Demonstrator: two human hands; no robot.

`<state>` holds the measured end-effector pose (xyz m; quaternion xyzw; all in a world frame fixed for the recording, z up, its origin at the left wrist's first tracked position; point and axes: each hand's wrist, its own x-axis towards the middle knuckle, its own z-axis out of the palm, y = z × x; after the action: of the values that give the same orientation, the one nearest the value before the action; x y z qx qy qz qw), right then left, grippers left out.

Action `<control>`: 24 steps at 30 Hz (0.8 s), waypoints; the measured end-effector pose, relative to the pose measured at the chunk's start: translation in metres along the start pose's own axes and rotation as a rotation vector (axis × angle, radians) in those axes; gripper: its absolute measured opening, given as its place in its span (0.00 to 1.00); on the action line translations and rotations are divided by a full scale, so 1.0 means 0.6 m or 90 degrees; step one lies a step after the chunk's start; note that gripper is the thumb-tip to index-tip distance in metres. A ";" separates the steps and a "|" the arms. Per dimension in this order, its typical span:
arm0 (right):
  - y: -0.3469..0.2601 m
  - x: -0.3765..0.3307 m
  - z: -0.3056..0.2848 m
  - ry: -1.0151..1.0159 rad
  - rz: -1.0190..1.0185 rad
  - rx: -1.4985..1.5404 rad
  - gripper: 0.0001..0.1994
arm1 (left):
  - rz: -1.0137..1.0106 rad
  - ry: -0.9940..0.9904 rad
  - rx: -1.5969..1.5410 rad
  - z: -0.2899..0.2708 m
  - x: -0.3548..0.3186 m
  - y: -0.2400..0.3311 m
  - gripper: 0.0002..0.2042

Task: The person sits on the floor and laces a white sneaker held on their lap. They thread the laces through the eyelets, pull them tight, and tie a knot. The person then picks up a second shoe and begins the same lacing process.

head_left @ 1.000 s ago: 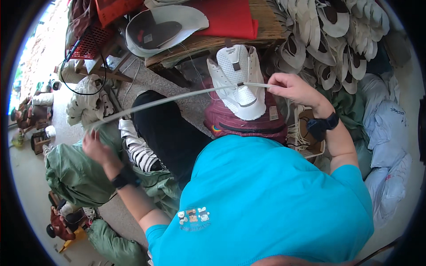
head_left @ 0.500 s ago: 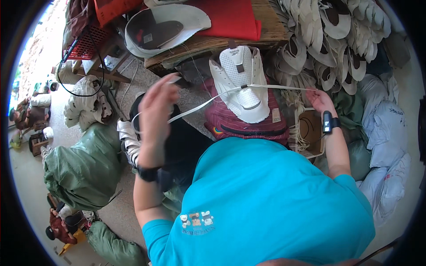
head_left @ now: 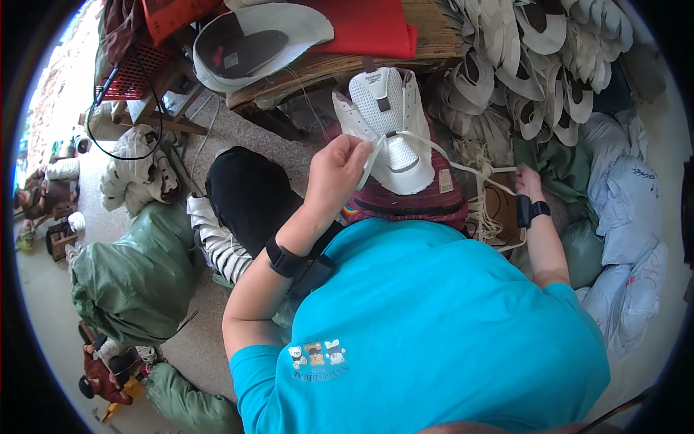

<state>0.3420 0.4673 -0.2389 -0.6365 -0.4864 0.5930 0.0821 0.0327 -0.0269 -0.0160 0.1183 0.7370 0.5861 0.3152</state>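
Observation:
A white mesh shoe upper point(head_left: 387, 108) lies on a maroon striped cloth bag or cushion point(head_left: 408, 208) in front of me. A flat white shoelace point(head_left: 442, 153) passes under a dark loop low on its tongue. My left hand point(head_left: 337, 172) pinches one part of the lace close against the upper's left side. Farther right, my right hand point(head_left: 530, 182) is closed on the other end, beside a box. Between the upper and that hand the lace hangs slack in a curve.
A wooden table point(head_left: 434, 50) at the far side bears a red cloth point(head_left: 369, 32) and a white visor-like piece point(head_left: 307, 25). Strung shoe uppers point(head_left: 535, 79) hang at the right, above a box point(head_left: 499, 210) with laces. Green sacks point(head_left: 134, 271) lie left; two people are in the background.
My left hand has moved right and down to the shoe upper, drawing in its lace side. The stretched lace has gone slack on the right. My right hand has shifted slightly lower.

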 end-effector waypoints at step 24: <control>-0.283 -0.493 0.429 -0.572 -0.580 -0.474 0.08 | 0.521 -0.100 0.607 -0.052 0.058 0.085 0.18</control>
<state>0.0907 0.2210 0.0032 -0.0530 -0.8579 0.4994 -0.1085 -0.0232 -0.0183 0.0239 0.5605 0.7870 0.2559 0.0312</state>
